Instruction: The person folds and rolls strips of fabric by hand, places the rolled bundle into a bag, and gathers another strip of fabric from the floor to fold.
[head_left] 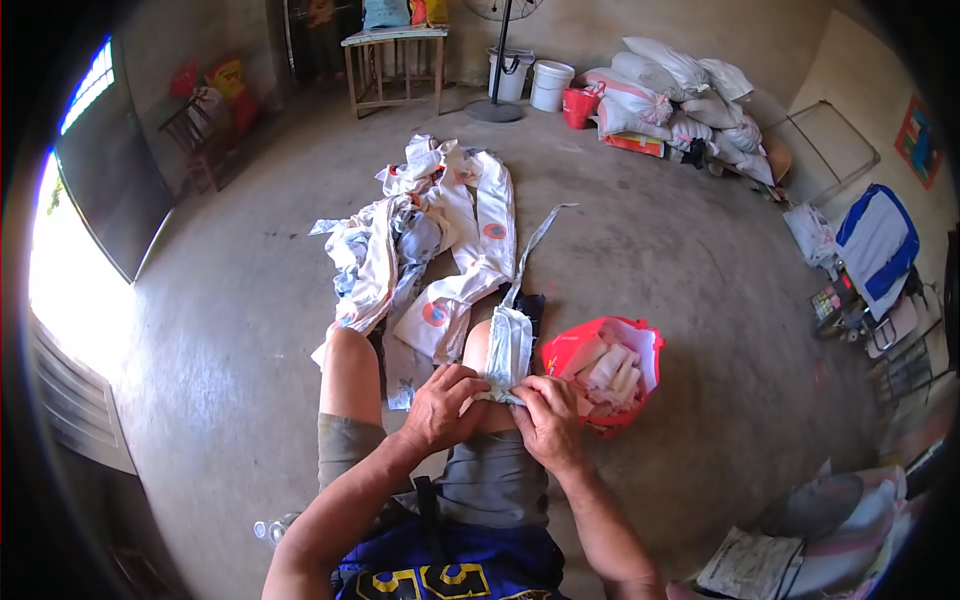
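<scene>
A folded strip of pale cloth (511, 345) lies over my right thigh, with a thin tail trailing past the knee onto the floor side. My left hand (445, 400) pinches the left corner of its near end. At the right corner, my right hand (546, 418) has thumb and fingers closed on the same edge, which looks turned over. Right of my knee stands a red bag (567, 350) holding several pinkish cloth rolls (612, 375). Beyond my knees a heap of white printed fabric (485, 225) spreads across the floor.
White sacks (640, 95) are piled at the back right, beside a red bucket (580, 106) and white buckets (551, 86). A stand fan (495, 110) and a small wooden table (395, 36) stand behind. More sacks (860, 530) lie at the lower right.
</scene>
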